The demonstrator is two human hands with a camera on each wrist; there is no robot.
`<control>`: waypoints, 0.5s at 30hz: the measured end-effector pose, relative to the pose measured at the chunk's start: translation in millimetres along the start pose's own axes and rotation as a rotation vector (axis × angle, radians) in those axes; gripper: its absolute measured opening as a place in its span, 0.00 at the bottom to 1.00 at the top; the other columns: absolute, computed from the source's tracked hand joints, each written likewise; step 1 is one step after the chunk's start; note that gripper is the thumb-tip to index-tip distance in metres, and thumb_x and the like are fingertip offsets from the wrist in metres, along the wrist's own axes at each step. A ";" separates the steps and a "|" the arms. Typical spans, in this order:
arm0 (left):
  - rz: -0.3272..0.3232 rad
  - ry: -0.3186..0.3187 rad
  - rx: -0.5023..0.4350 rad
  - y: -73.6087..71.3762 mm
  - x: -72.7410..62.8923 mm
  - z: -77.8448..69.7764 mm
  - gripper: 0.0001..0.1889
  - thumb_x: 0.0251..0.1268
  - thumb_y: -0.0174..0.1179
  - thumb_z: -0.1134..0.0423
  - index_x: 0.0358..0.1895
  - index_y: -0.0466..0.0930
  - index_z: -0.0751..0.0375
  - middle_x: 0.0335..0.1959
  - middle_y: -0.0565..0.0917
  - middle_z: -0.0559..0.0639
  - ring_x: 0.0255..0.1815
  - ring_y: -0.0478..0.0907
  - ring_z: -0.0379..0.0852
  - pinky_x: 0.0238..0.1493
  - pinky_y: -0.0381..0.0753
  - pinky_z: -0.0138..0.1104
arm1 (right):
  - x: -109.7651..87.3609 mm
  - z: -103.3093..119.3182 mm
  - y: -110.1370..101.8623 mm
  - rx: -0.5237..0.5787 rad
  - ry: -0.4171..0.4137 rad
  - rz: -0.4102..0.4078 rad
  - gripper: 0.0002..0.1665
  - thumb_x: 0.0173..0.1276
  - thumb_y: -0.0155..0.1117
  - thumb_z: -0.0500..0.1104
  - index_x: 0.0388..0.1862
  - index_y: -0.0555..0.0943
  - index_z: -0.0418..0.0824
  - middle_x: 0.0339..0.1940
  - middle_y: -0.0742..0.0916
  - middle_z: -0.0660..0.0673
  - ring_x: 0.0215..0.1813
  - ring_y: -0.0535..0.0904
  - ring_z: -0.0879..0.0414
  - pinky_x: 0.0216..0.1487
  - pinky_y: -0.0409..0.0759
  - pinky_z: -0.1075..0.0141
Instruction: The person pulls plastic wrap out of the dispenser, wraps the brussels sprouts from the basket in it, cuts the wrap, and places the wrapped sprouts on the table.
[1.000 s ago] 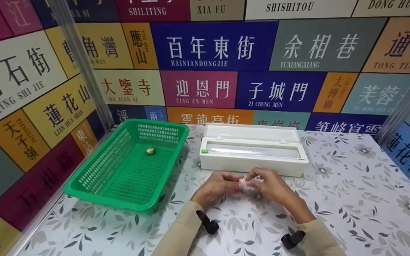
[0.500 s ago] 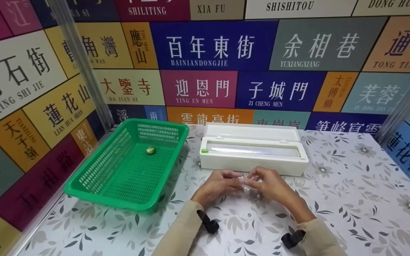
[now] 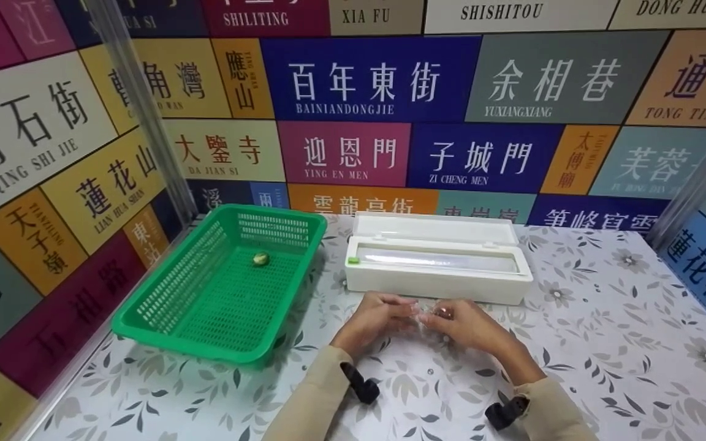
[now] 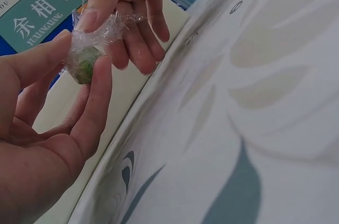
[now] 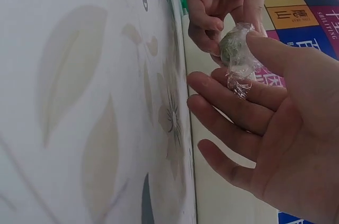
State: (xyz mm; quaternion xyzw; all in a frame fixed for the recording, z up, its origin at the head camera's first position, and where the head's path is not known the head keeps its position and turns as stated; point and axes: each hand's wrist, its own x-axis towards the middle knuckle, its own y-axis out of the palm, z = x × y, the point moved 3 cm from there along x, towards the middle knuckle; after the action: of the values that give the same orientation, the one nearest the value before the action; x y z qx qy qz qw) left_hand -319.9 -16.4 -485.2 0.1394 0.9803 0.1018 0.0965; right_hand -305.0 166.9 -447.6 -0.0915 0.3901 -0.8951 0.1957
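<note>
A clear post (image 3: 144, 104) stands at the far left corner of the table (image 3: 610, 343), against a wall (image 3: 371, 76) of coloured name panels. By the table's left edge sits a green basket (image 3: 224, 306), with perforated sides and floor; inside, toward its far end, lies a small round yellow-green lump (image 3: 260, 260). To the right comes a beige sleeve with a black wrist strap (image 3: 362, 389), and beyond it the left hand (image 3: 372, 320), held over the middle of the table. Its thumb and forefinger pinch a small green piece (image 4: 85, 66) — wrapped in crinkled clear film (image 4: 108, 30) — between their tips. Behind the hands, along the table's far edge, stands a white box (image 3: 436, 289), its lid (image 3: 432, 226) raised at the back. A roll of clear wrap (image 3: 439, 258) lies lengthwise within, and a green tab (image 3: 353, 260) shows at the left end of the opening. The right hand (image 3: 470, 326) faces the left one, just in front of the box; its thumb and forefinger grasp the film beside the green piece, while the other fingers reach out loosely. A second black strap (image 3: 505, 413) sits at the right sleeve (image 3: 552, 410). Grey leaves and flowers cover the cloth out to the table's right edge — another clear post (image 3: 702, 159) rises near the far right corner.
</note>
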 end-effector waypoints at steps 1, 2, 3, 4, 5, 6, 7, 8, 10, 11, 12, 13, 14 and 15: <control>0.000 -0.007 -0.012 0.1 0.2 0.4 0.14 0.60 0.66 0.71 0.48 0.84 0.72 0.38 0.90 0.58 0.31 0.87 0.46 0.44 0.90 0.41 | 0.2 -0.2 -0.1 0.012 0.007 0.005 0.20 0.72 0.63 0.57 0.30 0.84 0.43 0.24 0.86 0.45 0.23 0.76 0.60 0.26 0.75 0.68; 0.000 -0.010 -0.017 0.2 0.3 0.6 0.13 0.60 0.66 0.72 0.48 0.84 0.72 0.38 0.89 0.58 0.31 0.87 0.46 0.44 0.90 0.41 | 0.4 -0.2 -0.3 0.025 0.012 0.006 0.19 0.72 0.63 0.55 0.30 0.84 0.42 0.25 0.87 0.45 0.24 0.76 0.60 0.26 0.75 0.68; 0.000 -0.010 -0.012 0.0 0.2 0.8 0.13 0.60 0.66 0.71 0.48 0.84 0.73 0.38 0.89 0.58 0.31 0.87 0.46 0.43 0.90 0.41 | 0.6 -0.2 -0.8 0.041 0.013 0.004 0.19 0.72 0.63 0.54 0.31 0.85 0.41 0.25 0.87 0.44 0.25 0.77 0.60 0.27 0.75 0.69; 0.002 -0.007 0.001 -0.2 0.2 1.0 0.13 0.61 0.65 0.71 0.48 0.85 0.73 0.38 0.89 0.58 0.31 0.87 0.46 0.42 0.90 0.40 | 0.7 0.0 -1.5 0.056 0.013 -0.004 0.18 0.72 0.64 0.53 0.32 0.85 0.40 0.26 0.88 0.44 0.26 0.77 0.60 0.28 0.76 0.68; 0.008 -0.006 0.019 -0.4 0.0 1.1 0.13 0.61 0.65 0.70 0.48 0.85 0.72 0.38 0.90 0.58 0.31 0.87 0.46 0.41 0.90 0.39 | 0.8 0.3 -2.3 0.071 0.017 -0.012 0.16 0.71 0.65 0.52 0.33 0.86 0.40 0.28 0.88 0.44 0.27 0.79 0.59 0.29 0.77 0.68; 0.013 -0.004 0.035 -0.6 -0.4 1.4 0.13 0.61 0.66 0.70 0.48 0.85 0.72 0.38 0.90 0.57 0.32 0.87 0.46 0.40 0.90 0.39 | 0.8 0.7 -3.1 0.088 0.021 -0.020 0.15 0.70 0.66 0.50 0.34 0.85 0.39 0.30 0.89 0.44 0.29 0.80 0.58 0.31 0.78 0.68; 0.016 0.000 0.052 -1.0 -0.8 1.5 0.13 0.62 0.66 0.69 0.48 0.86 0.71 0.38 0.90 0.57 0.33 0.87 0.46 0.39 0.90 0.38 | 0.9 1.1 -3.8 0.109 0.026 -0.029 0.14 0.70 0.67 0.49 0.34 0.85 0.39 0.31 0.90 0.44 0.31 0.82 0.57 0.32 0.79 0.67; 0.022 0.005 0.069 -1.3 -1.4 1.4 0.13 0.62 0.66 0.68 0.48 0.86 0.71 0.38 0.90 0.57 0.33 0.87 0.46 0.38 0.90 0.38 | 1.1 1.6 -4.3 0.131 0.029 -0.040 0.13 0.69 0.68 0.47 0.35 0.85 0.38 0.32 0.90 0.43 0.32 0.83 0.55 0.33 0.80 0.67; 0.038 0.016 0.089 -1.7 -2.2 1.4 0.13 0.62 0.66 0.67 0.48 0.86 0.70 0.39 0.90 0.56 0.35 0.87 0.46 0.39 0.89 0.38 | 1.3 2.3 -5.5 0.166 0.035 -0.064 0.11 0.67 0.70 0.45 0.36 0.84 0.36 0.33 0.90 0.43 0.35 0.85 0.53 0.34 0.81 0.67; 0.042 0.021 0.091 -1.5 -2.9 1.1 0.13 0.62 0.66 0.67 0.47 0.86 0.70 0.39 0.90 0.57 0.36 0.87 0.47 0.39 0.90 0.38 | 1.5 2.1 -5.8 0.178 0.037 -0.073 0.10 0.66 0.71 0.43 0.36 0.83 0.36 0.33 0.90 0.43 0.35 0.85 0.52 0.35 0.82 0.67; 0.048 0.022 0.090 -1.4 -3.3 1.0 0.13 0.62 0.65 0.68 0.48 0.86 0.70 0.39 0.90 0.57 0.36 0.87 0.48 0.40 0.90 0.39 | 1.4 2.0 -6.2 0.183 0.029 -0.084 0.10 0.66 0.71 0.42 0.36 0.83 0.36 0.33 0.90 0.43 0.36 0.85 0.52 0.35 0.82 0.67; 0.053 0.027 0.092 -1.3 -3.6 0.6 0.13 0.62 0.65 0.68 0.47 0.86 0.71 0.39 0.90 0.58 0.36 0.87 0.48 0.40 0.90 0.40 | 1.5 1.8 -6.6 0.179 0.019 -0.094 0.09 0.65 0.71 0.41 0.36 0.83 0.36 0.33 0.89 0.43 0.36 0.85 0.53 0.36 0.82 0.68; 0.060 0.030 0.090 -0.9 -4.0 0.5 0.13 0.62 0.65 0.69 0.47 0.86 0.72 0.39 0.90 0.58 0.36 0.88 0.49 0.39 0.90 0.40 | 1.4 1.6 -6.9 0.169 0.003 -0.102 0.07 0.65 0.71 0.40 0.37 0.83 0.37 0.34 0.89 0.43 0.38 0.85 0.53 0.38 0.82 0.67; 0.066 0.034 0.089 -0.6 -4.2 0.6 0.12 0.62 0.64 0.69 0.47 0.85 0.73 0.40 0.89 0.58 0.36 0.88 0.49 0.39 0.90 0.40 | 1.2 1.1 -7.2 0.157 -0.015 -0.107 0.06 0.65 0.70 0.39 0.37 0.83 0.37 0.35 0.89 0.43 0.39 0.85 0.53 0.40 0.82 0.67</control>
State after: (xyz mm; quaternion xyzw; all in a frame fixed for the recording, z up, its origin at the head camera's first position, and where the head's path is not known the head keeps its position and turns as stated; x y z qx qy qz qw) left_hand -316.0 -18.1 -485.2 0.1743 0.9801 0.0636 0.0701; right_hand -307.8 170.2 -441.6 -0.1036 0.3117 -0.9314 0.1571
